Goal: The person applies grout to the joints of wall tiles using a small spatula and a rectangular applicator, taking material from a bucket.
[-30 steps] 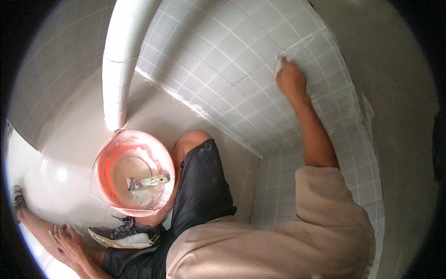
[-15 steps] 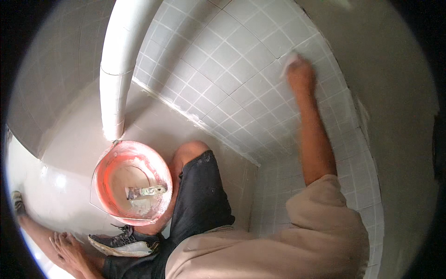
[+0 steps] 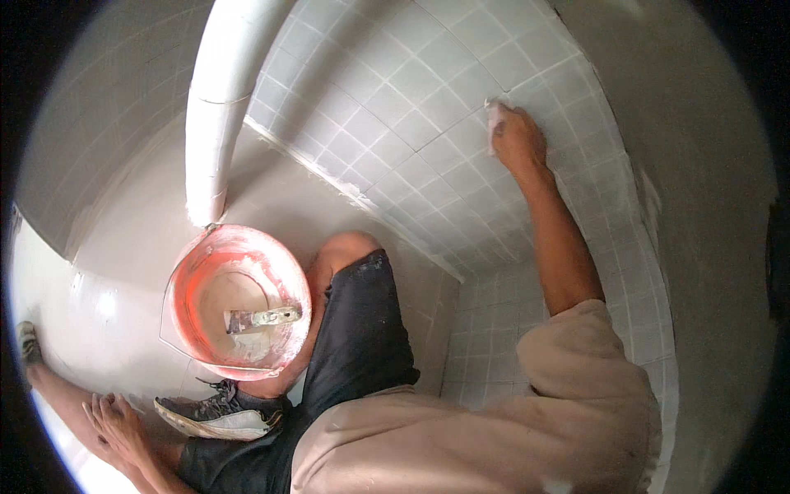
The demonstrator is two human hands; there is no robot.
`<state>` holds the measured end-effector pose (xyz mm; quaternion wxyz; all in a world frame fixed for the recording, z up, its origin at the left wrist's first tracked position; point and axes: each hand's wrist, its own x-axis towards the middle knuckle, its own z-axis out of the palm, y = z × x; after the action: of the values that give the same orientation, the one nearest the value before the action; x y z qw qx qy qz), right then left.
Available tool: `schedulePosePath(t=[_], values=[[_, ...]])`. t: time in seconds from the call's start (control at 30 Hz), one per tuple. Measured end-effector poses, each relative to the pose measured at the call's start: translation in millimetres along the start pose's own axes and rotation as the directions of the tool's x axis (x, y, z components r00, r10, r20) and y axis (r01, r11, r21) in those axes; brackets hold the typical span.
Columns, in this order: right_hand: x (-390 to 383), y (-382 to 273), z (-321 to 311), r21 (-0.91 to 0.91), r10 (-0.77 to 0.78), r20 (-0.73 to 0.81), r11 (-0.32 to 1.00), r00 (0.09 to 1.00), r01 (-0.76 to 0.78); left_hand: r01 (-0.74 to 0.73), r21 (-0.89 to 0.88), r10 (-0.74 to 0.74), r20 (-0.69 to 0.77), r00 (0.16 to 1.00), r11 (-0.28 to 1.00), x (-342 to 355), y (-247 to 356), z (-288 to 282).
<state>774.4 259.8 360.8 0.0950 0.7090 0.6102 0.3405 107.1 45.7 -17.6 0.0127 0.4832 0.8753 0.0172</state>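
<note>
My right hand (image 3: 520, 140) is stretched out to the grey tiled wall (image 3: 444, 107), closed round a pale pinkish-white piece (image 3: 494, 125). It presses that piece against the tiles, close to a pale joint line; whether it is a sponge, a cloth or a scraper I cannot tell. On my left shin rests my left hand (image 3: 118, 426), holding nothing, its fingers apart. Between my legs stands a red bucket (image 3: 183, 300), coated with whitish residue, its wire handle hanging down. Inside it a putty knife (image 3: 267, 317) with a smeared handle lies over pale paste.
A white pipe (image 3: 216, 123) rises from the floor just behind the bucket. White residue marks the joint where the tiled wall meets the smooth grey floor (image 3: 123, 206). My bent knee (image 3: 350, 247) and dark shoe (image 3: 222, 416) are close to the bucket.
My right hand, blurred before, is now sharper and has shifted slightly left on the tiles with the pale piece. The view has tilted a little; my left hand stays on the shin.
</note>
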Motion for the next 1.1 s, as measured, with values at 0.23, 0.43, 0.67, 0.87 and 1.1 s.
schedulePosePath(t=[0.23,0.43,0.67,0.87,1.1], values=[[-7.8,11.1,15.6,-0.125,0.053,-0.072,0.99,0.996,-0.062,0.011,-0.001,-0.011,0.008,1.0,1.0,3.5,-20.8,13.4],[-5.0,4.0,-13.5,0.17,0.088,-0.177,0.984,0.98,-0.058,0.021,-0.018,-0.021,-0.006,1.0,1.0,-10.1,25.2,-35.8],[-14.2,-9.7,39.6,-0.098,0.0,0.028,0.995,1.0,0.003,0.011,-0.003,-0.011,-0.018,1.0,1.0,-6.5,-4.7,3.3],[-6.7,-20.3,41.2,-0.001,0.025,-0.005,1.0,1.0,-0.025,0.041,0.032,-0.042,0.049,0.998,0.999,-7.0,12.1,-16.8],[-19.4,-27.0,17.3,0.052,0.08,-0.002,0.995,0.997,-0.08,0.063,0.029,-0.064,0.045,0.997,0.998,-10.4,17.7,-22.5]])
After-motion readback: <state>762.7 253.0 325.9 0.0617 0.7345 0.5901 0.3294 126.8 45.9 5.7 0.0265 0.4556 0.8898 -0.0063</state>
